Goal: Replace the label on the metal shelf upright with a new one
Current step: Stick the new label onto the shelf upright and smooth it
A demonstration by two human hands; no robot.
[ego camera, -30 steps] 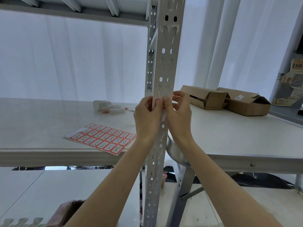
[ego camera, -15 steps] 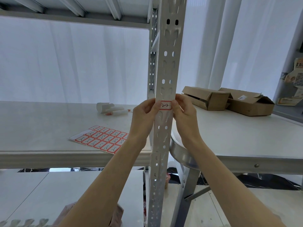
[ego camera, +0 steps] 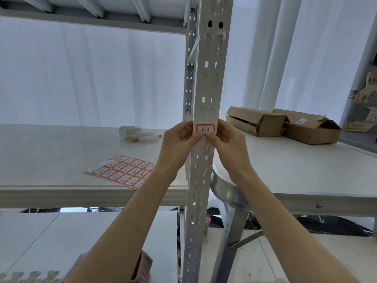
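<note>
A white label (ego camera: 205,129) with a red border and a black scribble sits flat on the front face of the grey perforated metal upright (ego camera: 210,82). My left hand (ego camera: 179,139) is at the upright's left side and my right hand (ego camera: 229,139) at its right. Both thumbs meet on the upright just under the label's lower edge, touching it. The fingers of both hands curl around the upright's sides. A sheet of several matching red-bordered labels (ego camera: 124,171) lies on the shelf to the left, partly hidden by my left forearm.
White markers and a small white roll (ego camera: 140,135) lie on the white shelf board (ego camera: 51,152) behind the sheet. Two brown cardboard boxes (ego camera: 283,124) rest on the table to the right. A metal table leg (ego camera: 234,225) stands just right of the upright.
The label went from hidden behind my fingers to fully showing on the upright. My thumbs slid from its sides down to its lower edge. The camera view shifted slightly.
</note>
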